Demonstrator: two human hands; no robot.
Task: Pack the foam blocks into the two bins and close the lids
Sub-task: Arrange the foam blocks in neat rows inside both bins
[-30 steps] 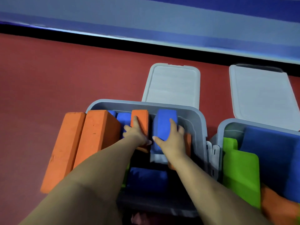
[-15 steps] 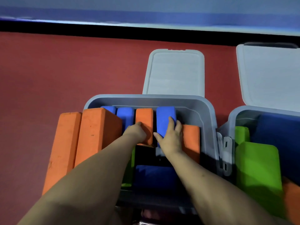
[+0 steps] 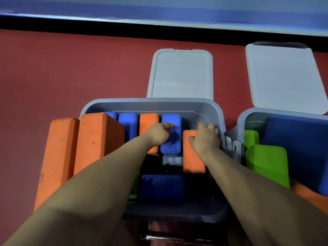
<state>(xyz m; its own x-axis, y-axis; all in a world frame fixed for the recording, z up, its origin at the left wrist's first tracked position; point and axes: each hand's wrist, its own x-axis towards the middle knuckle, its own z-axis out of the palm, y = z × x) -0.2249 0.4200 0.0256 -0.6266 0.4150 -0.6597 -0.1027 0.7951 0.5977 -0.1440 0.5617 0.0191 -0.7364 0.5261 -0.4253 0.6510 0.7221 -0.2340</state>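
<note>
The left grey bin (image 3: 150,102) stands in front of me with several foam blocks on end inside. My left hand (image 3: 157,134) has its fingers curled against the upright blue block (image 3: 171,141) in the middle of the row. My right hand (image 3: 206,139) grips the top of an orange block (image 3: 193,158) beside the bin's right wall. A blue block (image 3: 128,126) and another orange block (image 3: 148,122) stand left of the held one. A dark blue block (image 3: 161,187) lies lower in the bin. The right bin (image 3: 248,113) holds green blocks (image 3: 266,164) and a large dark blue one (image 3: 298,148).
Two tall orange blocks (image 3: 60,157) (image 3: 96,139) stand at the left bin's left edge. Both grey lids (image 3: 181,73) (image 3: 282,77) lie open behind the bins on the red floor (image 3: 71,68). A latch (image 3: 232,148) hangs between the bins. An orange block (image 3: 308,196) shows at the right bin's near side.
My left hand has shifted from the orange block to the blue block. My right hand has left the blue block and taken the orange block by the right wall.
</note>
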